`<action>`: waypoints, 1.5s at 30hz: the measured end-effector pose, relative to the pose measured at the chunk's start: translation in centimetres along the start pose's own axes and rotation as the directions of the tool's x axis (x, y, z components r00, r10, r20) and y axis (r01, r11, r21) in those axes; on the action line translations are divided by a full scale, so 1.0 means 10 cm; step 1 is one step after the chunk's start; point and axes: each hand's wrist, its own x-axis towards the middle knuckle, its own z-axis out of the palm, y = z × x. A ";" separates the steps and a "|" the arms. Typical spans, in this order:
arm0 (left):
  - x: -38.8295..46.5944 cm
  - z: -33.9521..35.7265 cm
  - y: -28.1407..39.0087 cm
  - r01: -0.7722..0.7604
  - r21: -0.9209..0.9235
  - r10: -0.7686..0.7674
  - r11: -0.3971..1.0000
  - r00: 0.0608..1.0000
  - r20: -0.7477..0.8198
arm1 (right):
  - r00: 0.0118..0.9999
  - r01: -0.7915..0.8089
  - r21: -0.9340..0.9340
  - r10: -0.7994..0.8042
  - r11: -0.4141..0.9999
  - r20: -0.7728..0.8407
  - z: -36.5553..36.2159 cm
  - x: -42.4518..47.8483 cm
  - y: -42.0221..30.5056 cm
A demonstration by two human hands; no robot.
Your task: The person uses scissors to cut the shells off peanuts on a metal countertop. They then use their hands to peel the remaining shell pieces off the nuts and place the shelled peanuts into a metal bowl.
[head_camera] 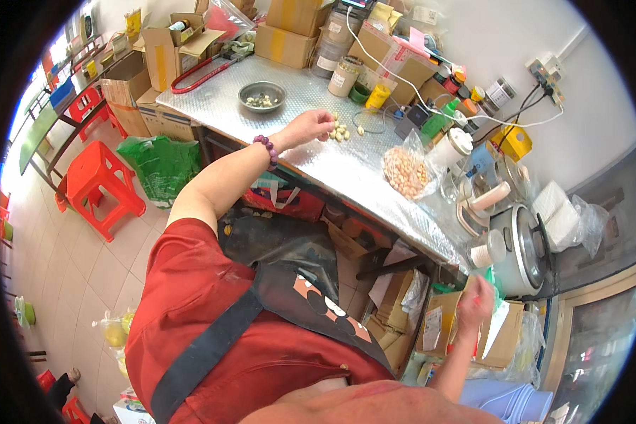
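Observation:
My left hand [318,125], with a purple bead bracelet on its wrist, is over the foil-covered table beside a small pile of pale, pistachio-like nuts [340,132]. Its fingertips are curled near the pile; whether they hold a nut cannot be told. A metal bowl [262,97] with pale pieces in it stands behind and left of this hand. My right hand [477,301] is raised off the table's near right end, above cardboard boxes; it is blurred, and its grip cannot be made out. A clear bag of round, light-brown nuts or beans [403,172] lies on the table.
A rice cooker [522,249] and a glass jar [486,248] stand at the right. Jars, cartons and a white cable [387,66] line the wall side. A red U-shaped lock [201,77] lies at the far left. A red stool [103,183] and a green bag [161,167] are on the floor.

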 end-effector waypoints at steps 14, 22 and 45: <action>0.74 -0.20 0.07 0.060 -0.139 -0.042 0.988 0.990 0.134 | 0.977 -0.162 0.779 -0.011 0.606 0.212 3.62 2.23 -1.45; 1.02 -0.18 -0.11 0.134 -0.331 -0.093 0.934 0.986 0.137 | 0.897 -0.436 0.824 0.101 0.362 0.431 4.03 2.19 -1.22; 0.95 -0.24 -0.18 0.299 -0.437 -0.199 0.848 0.945 0.261 | 0.850 -0.526 0.792 0.186 0.310 0.492 3.91 2.12 -1.29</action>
